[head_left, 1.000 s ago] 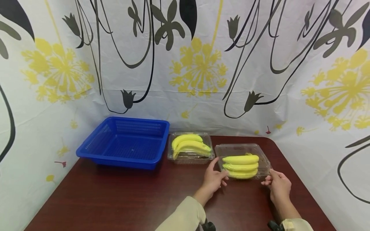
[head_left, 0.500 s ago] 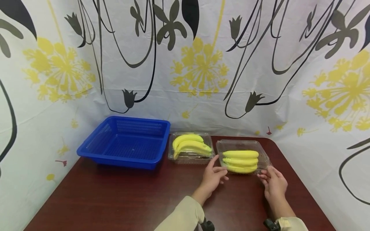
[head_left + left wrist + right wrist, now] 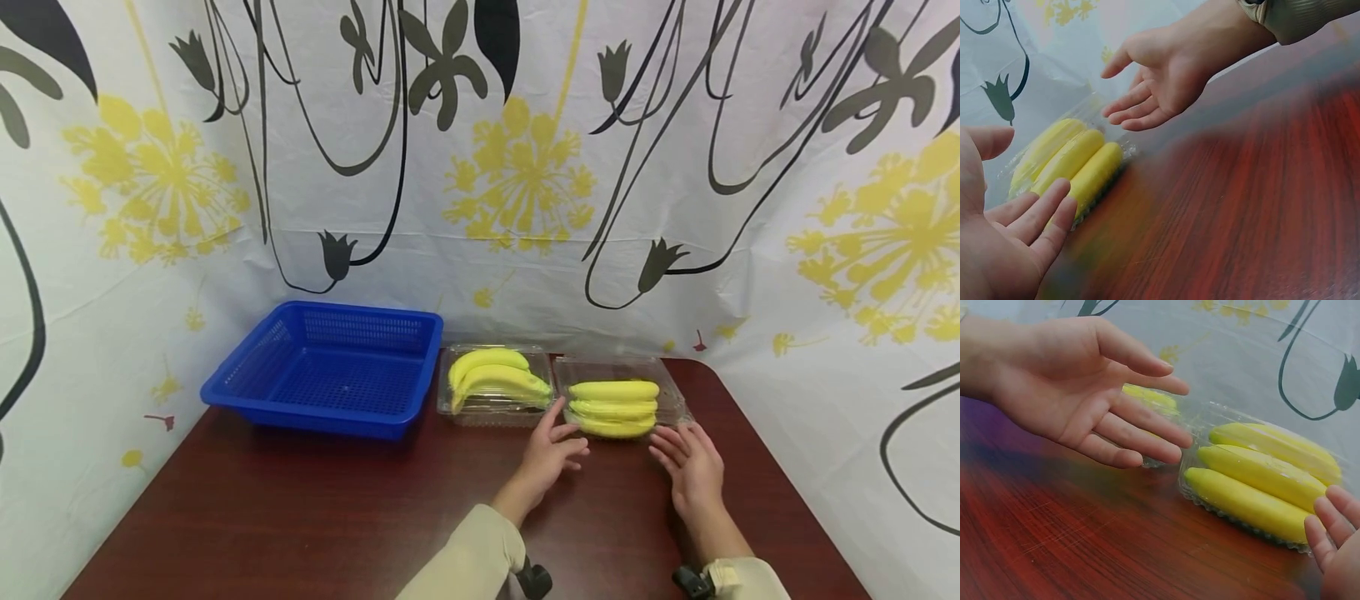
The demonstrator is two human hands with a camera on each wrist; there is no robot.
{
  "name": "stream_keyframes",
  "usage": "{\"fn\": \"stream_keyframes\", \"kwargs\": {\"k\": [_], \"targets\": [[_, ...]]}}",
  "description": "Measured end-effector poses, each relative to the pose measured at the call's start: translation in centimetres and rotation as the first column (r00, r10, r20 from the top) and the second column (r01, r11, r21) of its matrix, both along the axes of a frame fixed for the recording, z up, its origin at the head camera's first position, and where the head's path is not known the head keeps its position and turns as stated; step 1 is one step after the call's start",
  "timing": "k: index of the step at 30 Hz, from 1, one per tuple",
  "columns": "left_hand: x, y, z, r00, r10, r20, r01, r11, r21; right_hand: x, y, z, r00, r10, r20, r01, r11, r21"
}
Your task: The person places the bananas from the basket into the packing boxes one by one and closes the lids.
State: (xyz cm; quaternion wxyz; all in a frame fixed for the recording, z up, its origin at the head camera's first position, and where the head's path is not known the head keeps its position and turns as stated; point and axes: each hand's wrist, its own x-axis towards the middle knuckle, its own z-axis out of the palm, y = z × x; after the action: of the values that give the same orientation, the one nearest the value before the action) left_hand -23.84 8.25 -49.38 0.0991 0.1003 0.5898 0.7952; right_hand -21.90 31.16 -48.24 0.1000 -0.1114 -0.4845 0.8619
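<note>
A clear plastic clamshell box (image 3: pixel 671 392) with three yellow bananas (image 3: pixel 613 408) sits at the back right of the table, beside a similar clear box (image 3: pixel 536 367) that also has bananas (image 3: pixel 498 382) in it. My left hand (image 3: pixel 546 454) is at the near left corner of the right box, fingers spread and relaxed. At its near right side is my right hand (image 3: pixel 693 471), palm turned inward, fingers loosely extended. Both palms face each other across the bananas (image 3: pixel 1254 475) in the right wrist view. Whether fingertips touch the plastic is hard to tell.
A blue perforated plastic basket (image 3: pixel 322 417) stands on the left of the dark red wooden table (image 3: pixel 315 508). Behind the table hangs a white cloth (image 3: pixel 450 283) with a floral print, close to the boxes. The table's right edge runs near my right hand.
The right box has slid back and slightly left, up against the other box. My right hand has moved with it and its fingers have loosened from the box's corner. My left hand has barely moved.
</note>
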Motion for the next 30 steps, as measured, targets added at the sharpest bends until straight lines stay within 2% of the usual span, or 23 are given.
{"fn": "stream_keyframes", "kwargs": {"k": [4, 8, 13, 18, 22, 24, 30], "targets": [[-0.4, -0.4, 0.3, 1.0, 0.001, 0.012, -0.001, 1.0, -0.016, -0.2, -0.2, 0.1, 0.999, 0.047, -0.021, -0.046, 0.997, 0.06], [-0.7, -0.9, 0.6, 1.0, 0.006, 0.013, -0.005, 0.999, -0.046, -0.3, -0.6, 0.1, 0.998, 0.046, -0.033, -0.043, 0.994, 0.102], [-0.5, -1.4, 0.6, 1.0, 0.004, 0.026, -0.002, 0.997, -0.075, -0.1, -1.3, -0.2, 0.998, -0.016, -0.055, 0.026, 0.983, 0.181], [0.0, -1.8, 0.4, 0.999, -0.022, 0.026, 0.024, 0.996, -0.08, 0.4, -2.1, -0.7, 0.993, -0.09, -0.078, 0.109, 0.948, 0.3], [0.2, -2.5, 0.2, 1.0, -0.017, -0.013, 0.016, 0.993, -0.12, 0.6, -2.5, -0.8, 0.987, -0.117, -0.112, 0.152, 0.907, 0.392], [0.2, -3.1, 0.2, 0.999, -0.018, -0.04, 0.011, 0.986, -0.165, 0.6, -2.5, -0.9, 0.984, -0.11, -0.137, 0.161, 0.875, 0.457], [0.6, -5.6, 0.7, 0.987, -0.036, -0.153, -0.015, 0.947, -0.32, 1.0, -2.3, -1.1, 0.979, -0.068, -0.195, 0.183, 0.721, 0.669]]}}
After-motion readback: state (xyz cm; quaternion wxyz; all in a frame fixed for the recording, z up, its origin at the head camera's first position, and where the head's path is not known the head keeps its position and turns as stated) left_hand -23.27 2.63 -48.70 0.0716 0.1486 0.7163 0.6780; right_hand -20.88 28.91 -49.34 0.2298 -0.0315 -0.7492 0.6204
